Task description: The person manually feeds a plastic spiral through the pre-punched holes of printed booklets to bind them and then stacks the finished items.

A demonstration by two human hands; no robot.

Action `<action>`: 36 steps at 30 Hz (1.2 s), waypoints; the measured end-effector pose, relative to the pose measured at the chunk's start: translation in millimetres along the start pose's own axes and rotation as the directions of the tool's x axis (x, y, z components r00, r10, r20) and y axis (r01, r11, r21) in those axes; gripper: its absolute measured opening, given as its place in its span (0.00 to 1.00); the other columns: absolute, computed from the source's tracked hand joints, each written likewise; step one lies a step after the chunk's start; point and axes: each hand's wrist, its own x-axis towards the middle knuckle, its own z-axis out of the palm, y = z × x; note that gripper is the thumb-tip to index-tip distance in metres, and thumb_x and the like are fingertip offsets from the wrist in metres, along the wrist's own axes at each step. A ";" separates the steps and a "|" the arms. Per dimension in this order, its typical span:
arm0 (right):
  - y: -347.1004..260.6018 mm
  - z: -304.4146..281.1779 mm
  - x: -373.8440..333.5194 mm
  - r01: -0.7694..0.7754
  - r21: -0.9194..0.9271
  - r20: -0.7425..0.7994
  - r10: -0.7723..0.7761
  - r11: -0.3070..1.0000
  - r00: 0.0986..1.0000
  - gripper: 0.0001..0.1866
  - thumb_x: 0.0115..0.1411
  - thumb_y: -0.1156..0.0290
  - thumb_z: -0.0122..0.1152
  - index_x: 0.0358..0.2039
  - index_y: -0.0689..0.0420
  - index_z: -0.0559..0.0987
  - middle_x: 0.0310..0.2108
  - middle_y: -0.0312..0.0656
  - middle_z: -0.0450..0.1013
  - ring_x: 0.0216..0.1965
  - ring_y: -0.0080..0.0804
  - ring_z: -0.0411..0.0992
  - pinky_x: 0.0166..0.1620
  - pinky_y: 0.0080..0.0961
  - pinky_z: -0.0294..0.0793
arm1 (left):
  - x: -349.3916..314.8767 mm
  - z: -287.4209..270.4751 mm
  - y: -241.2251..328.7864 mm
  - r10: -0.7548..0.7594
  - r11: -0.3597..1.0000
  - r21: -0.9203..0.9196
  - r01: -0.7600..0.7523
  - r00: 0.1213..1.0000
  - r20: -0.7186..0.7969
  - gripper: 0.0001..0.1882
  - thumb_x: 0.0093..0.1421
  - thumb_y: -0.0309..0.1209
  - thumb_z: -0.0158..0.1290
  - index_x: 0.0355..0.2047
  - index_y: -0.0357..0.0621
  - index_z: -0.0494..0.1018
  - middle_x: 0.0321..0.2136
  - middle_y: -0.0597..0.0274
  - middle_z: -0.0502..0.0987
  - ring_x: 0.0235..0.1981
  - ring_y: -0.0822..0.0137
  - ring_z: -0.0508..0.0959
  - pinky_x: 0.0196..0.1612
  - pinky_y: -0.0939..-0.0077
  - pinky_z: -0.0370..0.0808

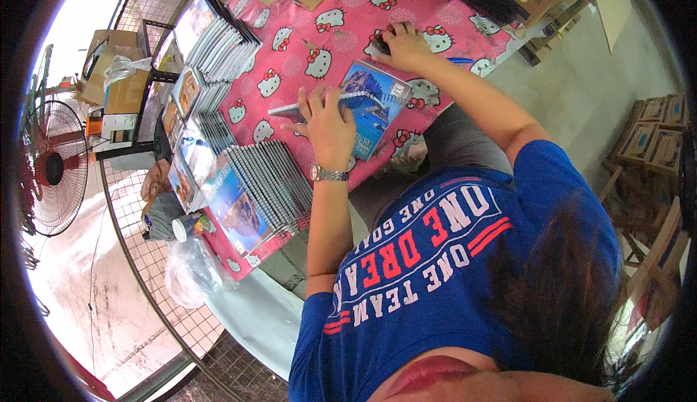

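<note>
My left hand (328,125), with a watch at its wrist, has its fingers bent over a spiral notebook (282,112). This notebook is tilted and seen nearly edge-on; the hand hides much of it. Beside it, a notebook with a blue sea-and-cliff cover (372,119) lies on the pink cloth, its wire binding showing. Beyond that one, on the far right side, my right hand (405,45) rests on the table with its fingers curled around a small dark thing (380,43). What that thing is, I cannot make out.
Tall stacks of spiral notebooks (268,184) line the table's left side. A pink patterned cloth (290,61) covers the table. A blue pen (459,60) lies near its right edge. Left of the table stand a fan (54,166) and a cardboard box (120,75). Several bundles (657,137) sit far right.
</note>
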 end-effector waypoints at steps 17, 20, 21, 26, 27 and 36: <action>-2.5 -91.2 -22.6 0.052 0.824 0.371 -0.606 0.564 0.704 0.29 0.49 0.60 0.65 0.50 0.61 0.76 0.47 0.44 0.72 0.50 0.34 0.68 0.55 0.30 0.66 | -3.8 4.3 4.4 0.102 0.936 -0.348 -0.061 0.990 0.100 0.20 0.44 0.43 0.67 0.35 0.50 0.75 0.41 0.64 0.72 0.54 0.54 0.66 0.58 0.27 0.47; -9.3 -98.4 -27.4 -0.500 0.848 0.217 -0.745 -0.176 0.631 0.29 0.47 0.58 0.66 0.49 0.60 0.77 0.45 0.44 0.72 0.49 0.35 0.69 0.54 0.30 0.67 | -8.5 3.3 5.0 0.080 0.933 -0.358 -0.047 0.994 0.077 0.21 0.44 0.44 0.67 0.35 0.50 0.75 0.42 0.64 0.73 0.54 0.53 0.66 0.59 0.27 0.47; -9.7 -95.8 -24.8 -0.339 0.936 0.301 -0.717 0.095 0.629 0.30 0.47 0.57 0.66 0.49 0.61 0.76 0.46 0.44 0.71 0.49 0.34 0.69 0.54 0.30 0.67 | -6.6 4.2 4.4 0.075 0.927 -0.373 -0.042 0.994 0.074 0.21 0.44 0.44 0.67 0.36 0.49 0.75 0.42 0.64 0.73 0.54 0.54 0.67 0.59 0.27 0.47; -17.1 -96.4 -21.9 -0.496 0.855 0.221 -0.763 -0.148 0.608 0.29 0.47 0.58 0.67 0.48 0.60 0.77 0.48 0.43 0.71 0.49 0.33 0.69 0.53 0.28 0.67 | -10.4 1.5 3.1 0.061 0.931 -0.363 -0.021 0.993 0.097 0.23 0.44 0.44 0.67 0.37 0.48 0.74 0.42 0.63 0.73 0.54 0.54 0.67 0.60 0.27 0.47; -17.1 -94.3 -18.9 -0.304 0.942 0.305 -0.741 0.142 0.598 0.29 0.47 0.58 0.66 0.48 0.61 0.77 0.48 0.43 0.71 0.49 0.32 0.69 0.53 0.27 0.67 | -7.8 2.3 2.2 0.060 0.930 -0.366 -0.019 0.993 0.101 0.23 0.44 0.44 0.67 0.37 0.48 0.73 0.42 0.63 0.73 0.54 0.54 0.67 0.60 0.27 0.47; -25.2 -83.1 -1.7 -0.150 0.870 0.469 -0.695 0.470 0.544 0.32 0.48 0.60 0.65 0.52 0.64 0.72 0.48 0.41 0.72 0.51 0.29 0.69 0.55 0.27 0.66 | -5.4 -4.0 -12.5 0.049 0.948 -0.318 -0.026 0.997 0.066 0.26 0.42 0.44 0.68 0.39 0.49 0.74 0.40 0.61 0.73 0.51 0.54 0.68 0.57 0.33 0.53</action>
